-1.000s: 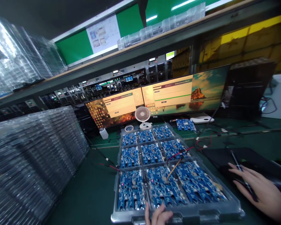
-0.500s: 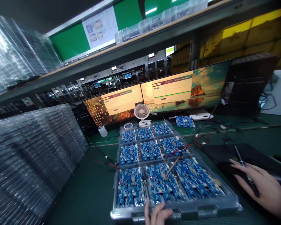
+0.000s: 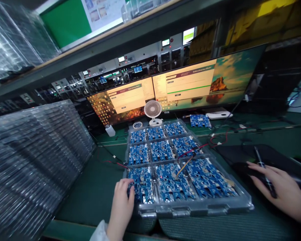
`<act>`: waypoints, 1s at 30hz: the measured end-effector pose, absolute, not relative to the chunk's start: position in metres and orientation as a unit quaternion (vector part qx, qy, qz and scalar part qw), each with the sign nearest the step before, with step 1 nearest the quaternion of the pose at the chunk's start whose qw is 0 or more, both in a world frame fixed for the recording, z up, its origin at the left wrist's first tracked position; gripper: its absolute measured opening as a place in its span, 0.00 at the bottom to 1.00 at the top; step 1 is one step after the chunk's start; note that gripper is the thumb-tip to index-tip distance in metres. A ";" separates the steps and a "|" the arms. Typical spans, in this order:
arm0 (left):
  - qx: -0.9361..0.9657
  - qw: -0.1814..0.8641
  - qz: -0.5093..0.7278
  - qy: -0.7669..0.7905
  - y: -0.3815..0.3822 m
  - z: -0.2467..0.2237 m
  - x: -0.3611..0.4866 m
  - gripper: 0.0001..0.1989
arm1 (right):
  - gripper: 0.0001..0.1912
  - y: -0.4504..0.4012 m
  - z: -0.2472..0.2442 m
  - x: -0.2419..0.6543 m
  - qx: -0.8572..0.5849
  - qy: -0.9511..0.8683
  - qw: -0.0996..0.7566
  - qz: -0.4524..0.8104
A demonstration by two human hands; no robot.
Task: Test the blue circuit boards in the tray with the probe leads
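On the green bench (image 3: pixel 80 197), my left hand (image 3: pixel 122 197) bends thumb and fingers round the near-left board (image 3: pixel 142 189); whether they grip, I can't tell. My right hand (image 3: pixel 282 190) pinches a pen (image 3: pixel 269 187) between its fingers. All nine tray (image 3: pixel 198 207) pockets hold boards, with leads (image 3: pixel 119 164) coming in; how many are finished, I can't tell. Beyond, the right monitor (image 3: pixel 190 83) shows a green bar.

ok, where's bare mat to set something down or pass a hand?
Bare green mat between tray stack and left hand, cables crossing its far end. Another patch beyond black pad. Crowded behind board tray: fan, bottle, loose board.
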State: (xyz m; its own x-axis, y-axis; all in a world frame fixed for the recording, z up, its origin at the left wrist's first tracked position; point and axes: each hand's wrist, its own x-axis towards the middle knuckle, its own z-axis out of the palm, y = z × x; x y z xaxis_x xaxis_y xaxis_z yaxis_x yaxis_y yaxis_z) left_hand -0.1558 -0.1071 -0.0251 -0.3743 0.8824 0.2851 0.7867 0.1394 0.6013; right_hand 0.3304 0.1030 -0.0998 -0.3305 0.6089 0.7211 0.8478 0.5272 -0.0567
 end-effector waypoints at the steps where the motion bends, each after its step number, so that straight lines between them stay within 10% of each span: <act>1: 0.561 0.089 0.343 0.748 -0.106 -0.025 -0.156 0.14 | 0.18 0.103 -0.100 0.331 -0.434 -0.806 0.356 -0.187; 30: 0.561 0.173 0.201 0.784 -0.071 -0.006 -0.142 0.10 | 0.20 0.104 -0.105 0.342 -0.434 -0.816 0.353 -0.146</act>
State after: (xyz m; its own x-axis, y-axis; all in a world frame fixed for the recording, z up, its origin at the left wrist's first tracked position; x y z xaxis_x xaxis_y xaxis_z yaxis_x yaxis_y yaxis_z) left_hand -0.1422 -0.0714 -0.0064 -0.3098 0.9497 -0.0453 0.8102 0.2886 0.5101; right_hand 0.3424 0.1036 -0.1052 -0.3746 0.6047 0.7029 0.8112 0.5809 -0.0675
